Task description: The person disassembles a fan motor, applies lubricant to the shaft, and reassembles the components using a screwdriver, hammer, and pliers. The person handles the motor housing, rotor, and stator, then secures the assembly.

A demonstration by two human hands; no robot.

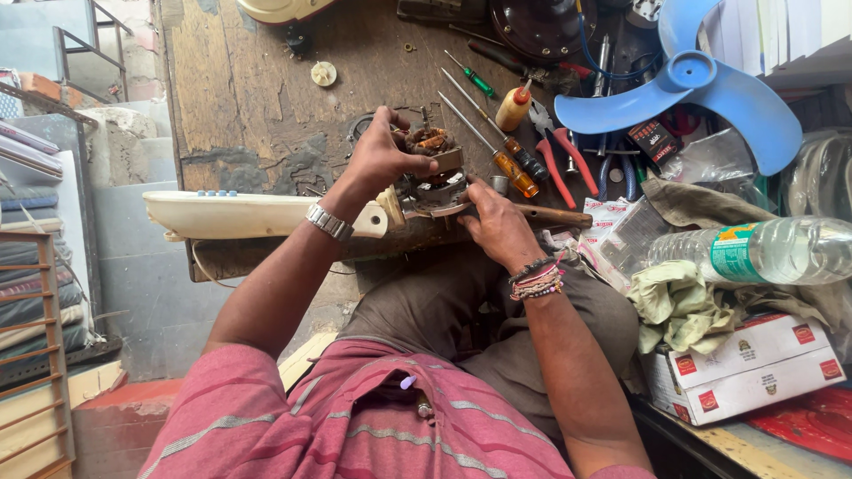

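1. Nearest the camera, the right hand (497, 226) closes its fingers on a wooden tool handle (555, 215) and steadies the fan motor (433, 173).
2. Left hand (383, 158) grips the motor's top with curled fingers.
3. Motor sits at the workbench's (240, 98) near edge.
4. Screwdrivers (497, 142), red pliers (564, 155) and a blue fan blade (701, 84) lie toward its right side.

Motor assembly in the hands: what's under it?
Under the motor assembly sits the worn wooden bench, near its front edge. The left hand grips it from above and the right hand from the side, covering its base, so the contact is hidden.
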